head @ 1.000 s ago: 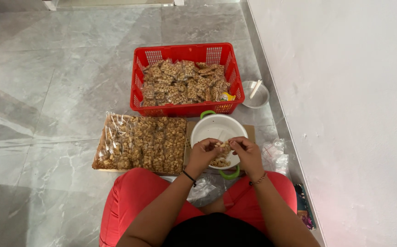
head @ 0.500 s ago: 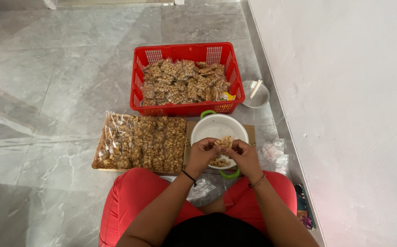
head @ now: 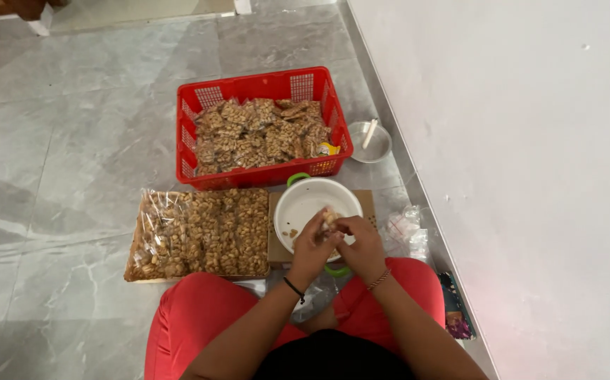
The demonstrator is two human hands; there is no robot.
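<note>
On the grey marble-patterned floor (head: 73, 141), furthest left, a wide clear bag of peanut brittle (head: 199, 232) lies flat, its golden-brown slabs showing in rows through the plastic. Behind it stands a red plastic basket (head: 192, 105) with lattice walls, heaped with small wrapped brittle pieces (head: 259, 134) of the same nutty brown. Next comes a white bowl (head: 301, 204) with a green rim handle, resting on a piece of cardboard (head: 365, 202), with a few crumbs on its bottom. Over the near edge of the bowl the left hand (head: 313, 246), a black band at its wrist, meets the right hand (head: 363, 246), which wears a thin bracelet. Between their fingertips sits a small brittle piece (head: 329, 219), pale tan and lumpy, only partly seen above the fingers. Both hands are closed around that piece, pinching it from either side, so it lies right at the point where the fingers come together, just above the bowl's inner wall. Below the hands are the person's red trousers (head: 199, 317). To the right, a crumpled clear plastic bag (head: 405, 229) lies by the white wall (head: 530, 176), and a small metal dish (head: 370, 143) holding a pale stick stands beside the basket.
</note>
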